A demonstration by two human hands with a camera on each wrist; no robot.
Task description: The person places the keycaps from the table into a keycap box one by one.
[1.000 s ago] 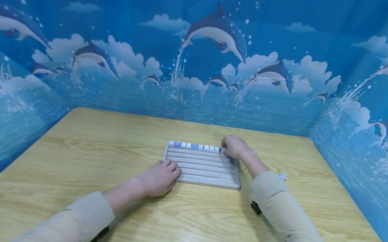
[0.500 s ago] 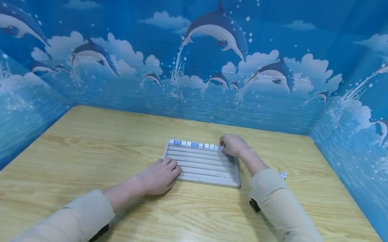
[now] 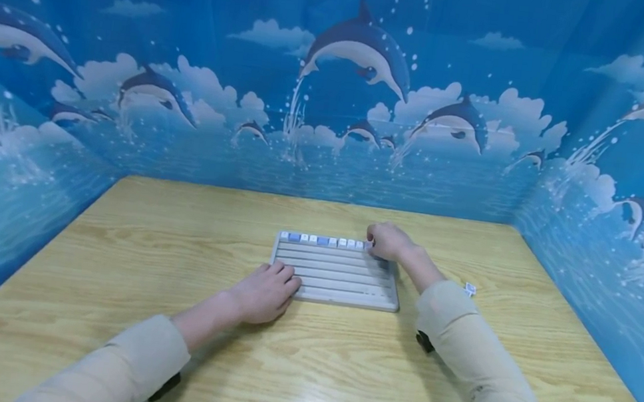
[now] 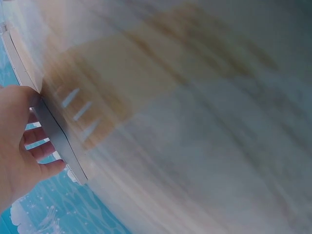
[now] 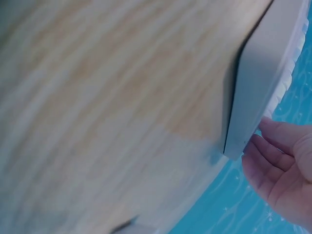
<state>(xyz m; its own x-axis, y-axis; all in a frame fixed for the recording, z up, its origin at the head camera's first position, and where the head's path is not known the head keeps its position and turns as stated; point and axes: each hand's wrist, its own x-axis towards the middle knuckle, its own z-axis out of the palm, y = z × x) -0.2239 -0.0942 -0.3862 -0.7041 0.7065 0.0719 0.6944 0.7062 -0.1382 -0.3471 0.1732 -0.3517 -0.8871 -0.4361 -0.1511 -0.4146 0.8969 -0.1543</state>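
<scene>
Grey tray (image 3: 337,273) at mid-worktop (image 3: 328,349), keycaps (image 3: 323,241) along its 12 o'clock edge; probably light, stiff, best held by the rim. Left hand (image 3: 268,295) grips the 8 o'clock corner; right hand (image 3: 391,242) at 2 o'clock, fingers narrow, any pinch unclear.

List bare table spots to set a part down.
Free: table left of the board, strip behind its left half, front between the sleeves. Crowded: near-left corner, left hand; far-right corner, right hand; white piece by right sleeve.
</scene>
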